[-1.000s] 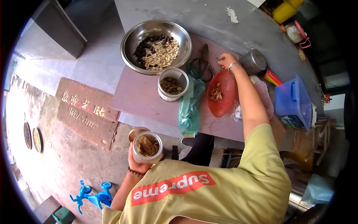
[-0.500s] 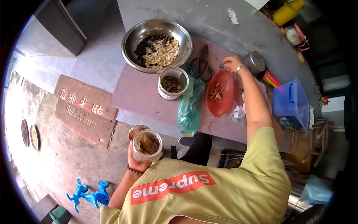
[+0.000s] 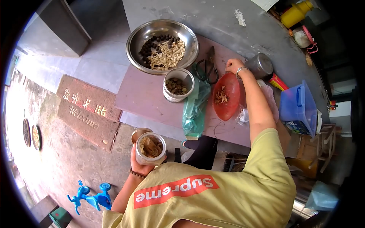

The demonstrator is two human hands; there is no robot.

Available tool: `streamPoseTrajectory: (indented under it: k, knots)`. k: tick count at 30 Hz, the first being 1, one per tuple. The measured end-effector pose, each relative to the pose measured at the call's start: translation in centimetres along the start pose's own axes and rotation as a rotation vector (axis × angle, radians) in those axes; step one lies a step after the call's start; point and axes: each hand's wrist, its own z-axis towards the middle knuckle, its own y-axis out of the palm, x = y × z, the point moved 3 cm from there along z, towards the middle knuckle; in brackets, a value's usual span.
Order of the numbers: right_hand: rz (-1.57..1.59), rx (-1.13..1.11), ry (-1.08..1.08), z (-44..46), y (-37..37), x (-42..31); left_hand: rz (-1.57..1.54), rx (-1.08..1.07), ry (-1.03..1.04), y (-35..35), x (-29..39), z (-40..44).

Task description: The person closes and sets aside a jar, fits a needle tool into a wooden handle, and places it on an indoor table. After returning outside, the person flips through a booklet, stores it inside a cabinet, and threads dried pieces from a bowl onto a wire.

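Observation:
My left hand (image 3: 140, 164) is wrapped around a clear jar (image 3: 161, 152) with brown dried pieces (image 3: 151, 146) inside. A brownish round lid (image 3: 140, 133) shows beside the jar's mouth, on the same hand's side. On the table, my right hand (image 3: 234, 65) is closed with fingertips pointing down, just beyond the far end of a red oval dish (image 3: 228, 110). What those fingers hold, if anything, is hidden. Small dried bits (image 3: 221, 95) lie in the dish. Black-handled scissors (image 3: 207, 70) rest left of my right hand, and a metal canister (image 3: 260, 65) lies to its right.
A steel bowl (image 3: 133, 62) holds pale seeds and dark balls. Next to it stands a white tub (image 3: 174, 97) of brown pieces. A green plastic bag (image 3: 194, 114) hangs over the table edge (image 3: 152, 114). At right is a blue bin (image 3: 298, 104); a blue tricycle (image 3: 95, 198) stands on the floor.
My right hand has shifted slightly toward the far rim of the red dish, its fingers more curled. The view has moved a little; my left hand keeps the jar in place.

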Motion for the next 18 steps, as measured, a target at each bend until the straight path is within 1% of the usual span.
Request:
streamPoseTrajectory:
  k: [4,6,7,9,11,14,15,17,18]
  knots:
    - [0.014,0.008,-0.033,0.4,0.2,0.5,-0.034,0.051,0.012,0.1,-0.2,-0.2]
    - [0.429,-0.032,0.221,0.8,0.3,1.4,-0.028,0.047,0.018,-0.2,0.0,-0.3]
    - [0.430,-0.034,0.220,0.9,0.1,1.5,-0.020,0.044,0.019,-0.3,0.0,-0.4]
    - [0.698,0.126,0.204,1.0,-1.0,1.7,-0.026,0.039,0.026,-0.3,0.0,-0.5]
    - [0.776,0.163,0.227,1.0,-1.6,2.0,-0.032,0.030,0.034,-0.2,0.0,-0.5]
    - [0.631,0.111,0.278,0.9,-1.5,2.7,-0.027,0.014,0.039,-0.1,0.0,-0.4]
    - [0.629,0.109,0.278,0.9,-1.3,2.7,-0.029,0.014,0.039,-0.2,0.0,-0.4]
    - [0.446,0.096,0.297,0.7,-0.9,2.9,-0.010,-0.016,0.023,-0.3,0.0,-0.3]
    - [0.447,0.094,0.297,0.5,-0.6,2.9,-0.011,-0.015,0.024,-0.3,0.0,-0.3]
